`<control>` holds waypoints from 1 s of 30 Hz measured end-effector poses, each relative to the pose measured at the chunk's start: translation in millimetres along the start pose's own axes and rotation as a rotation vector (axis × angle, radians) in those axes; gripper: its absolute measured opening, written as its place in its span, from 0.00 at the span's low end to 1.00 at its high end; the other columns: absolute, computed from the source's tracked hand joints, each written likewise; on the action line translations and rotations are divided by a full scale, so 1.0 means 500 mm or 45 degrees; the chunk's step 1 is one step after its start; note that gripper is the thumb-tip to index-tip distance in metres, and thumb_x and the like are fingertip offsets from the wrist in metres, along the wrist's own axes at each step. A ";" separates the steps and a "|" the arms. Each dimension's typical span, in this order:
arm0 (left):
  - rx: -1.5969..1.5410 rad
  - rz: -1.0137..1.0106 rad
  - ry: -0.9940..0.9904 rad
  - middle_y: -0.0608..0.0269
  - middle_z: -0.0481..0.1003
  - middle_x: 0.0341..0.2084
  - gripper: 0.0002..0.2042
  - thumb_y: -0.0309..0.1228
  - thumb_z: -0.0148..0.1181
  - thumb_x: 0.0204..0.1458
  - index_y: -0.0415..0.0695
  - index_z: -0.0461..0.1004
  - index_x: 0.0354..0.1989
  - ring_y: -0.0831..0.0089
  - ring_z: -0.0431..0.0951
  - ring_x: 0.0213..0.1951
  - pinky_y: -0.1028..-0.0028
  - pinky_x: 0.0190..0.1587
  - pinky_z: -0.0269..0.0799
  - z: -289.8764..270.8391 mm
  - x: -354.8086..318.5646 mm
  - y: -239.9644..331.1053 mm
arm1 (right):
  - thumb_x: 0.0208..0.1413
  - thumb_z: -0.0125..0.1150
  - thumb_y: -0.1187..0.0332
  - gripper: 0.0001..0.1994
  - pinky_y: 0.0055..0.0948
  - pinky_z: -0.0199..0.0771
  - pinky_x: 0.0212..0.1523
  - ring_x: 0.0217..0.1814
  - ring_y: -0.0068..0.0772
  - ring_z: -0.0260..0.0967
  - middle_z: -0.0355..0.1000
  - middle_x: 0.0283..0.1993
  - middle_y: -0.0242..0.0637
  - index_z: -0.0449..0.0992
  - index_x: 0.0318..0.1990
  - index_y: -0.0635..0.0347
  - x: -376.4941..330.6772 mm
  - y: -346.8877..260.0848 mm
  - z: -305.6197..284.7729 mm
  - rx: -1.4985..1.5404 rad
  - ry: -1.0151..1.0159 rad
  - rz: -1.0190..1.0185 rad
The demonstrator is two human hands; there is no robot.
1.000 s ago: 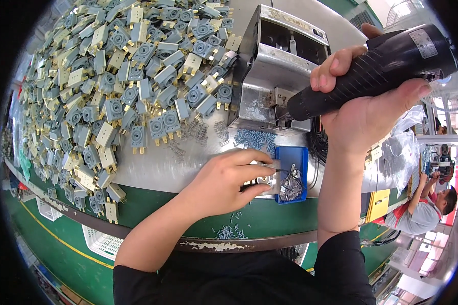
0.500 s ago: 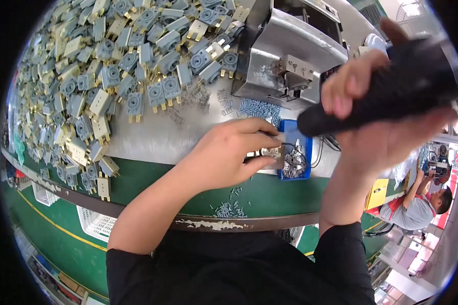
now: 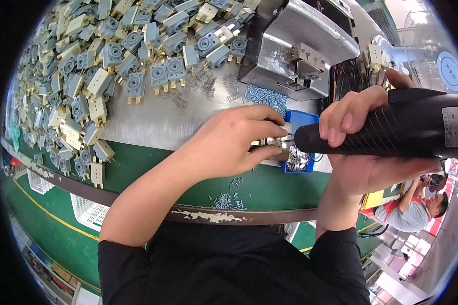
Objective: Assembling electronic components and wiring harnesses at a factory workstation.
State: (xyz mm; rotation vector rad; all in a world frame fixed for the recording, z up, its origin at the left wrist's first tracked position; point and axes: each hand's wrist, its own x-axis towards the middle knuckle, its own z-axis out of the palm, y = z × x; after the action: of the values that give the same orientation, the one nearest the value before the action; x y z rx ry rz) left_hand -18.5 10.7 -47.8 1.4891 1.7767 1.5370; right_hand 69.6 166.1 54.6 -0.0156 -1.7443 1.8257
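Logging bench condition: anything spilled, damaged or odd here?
Yes: loose screws lie scattered on the green strip by the brown front edge, apart from the main screw pile, perhaps spilled. The edge's coating looks chipped.

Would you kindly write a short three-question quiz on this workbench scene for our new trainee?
1. Which hand grips the black power tool?
A) left
B) right
C) both

2. True or false: the large pile of grey and cream parts lies to the left of the metal machine.

3. Fill in the colour: the open tray beside the left hand is ____.

Key: 1. B, the right hand. 2. True. 3. Blue.
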 end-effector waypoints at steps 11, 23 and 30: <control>0.005 -0.043 0.007 0.53 0.80 0.45 0.15 0.26 0.72 0.47 0.39 0.82 0.44 0.54 0.82 0.44 0.64 0.45 0.80 -0.001 -0.009 0.000 | 0.47 0.47 0.18 0.52 0.31 0.69 0.24 0.22 0.27 0.65 0.65 0.29 0.34 0.61 0.62 0.59 -0.023 0.023 -0.005 0.251 -0.236 -0.149; 0.054 0.010 0.006 0.55 0.79 0.45 0.15 0.25 0.71 0.46 0.40 0.81 0.44 0.55 0.82 0.44 0.63 0.46 0.79 0.006 -0.005 0.004 | 0.47 0.45 0.16 0.51 0.30 0.69 0.24 0.22 0.27 0.65 0.65 0.29 0.34 0.64 0.60 0.57 -0.025 0.036 -0.025 0.213 -0.420 -0.262; 0.081 0.010 -0.018 0.54 0.79 0.45 0.15 0.25 0.71 0.46 0.40 0.82 0.45 0.55 0.82 0.46 0.63 0.48 0.79 -0.002 0.001 0.009 | 0.49 0.45 0.17 0.56 0.32 0.69 0.24 0.22 0.31 0.65 0.66 0.29 0.36 0.58 0.68 0.63 0.011 0.009 -0.025 0.278 -0.321 -0.211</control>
State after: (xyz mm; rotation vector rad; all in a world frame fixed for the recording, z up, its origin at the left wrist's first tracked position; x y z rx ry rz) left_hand -17.5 9.9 -43.0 1.5344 1.8296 1.4832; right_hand 68.5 180.2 51.1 0.4512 -1.6427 1.9482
